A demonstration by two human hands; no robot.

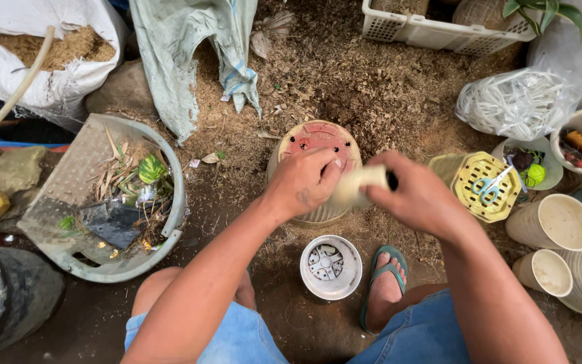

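Observation:
An upturned cream plastic pot (318,138) with a reddish, hole-dotted base stands on the dirt ground in the middle. My left hand (302,180) rests over its near edge, fingers curled against a cream cylindrical piece (358,185). My right hand (415,195) grips that same cylindrical piece from the right; a dark end shows between the fingers. A small white pot (331,266) with a holed bottom sits upright just below my hands, between my knees.
A grey basin (102,202) of plant scraps lies left. Sacks (48,54) stand at the back left, a white crate (439,30) at the back. Right: a yellow upturned pot with blue scissors (488,189), stacked cream pots (560,229), bagged white ties (516,101).

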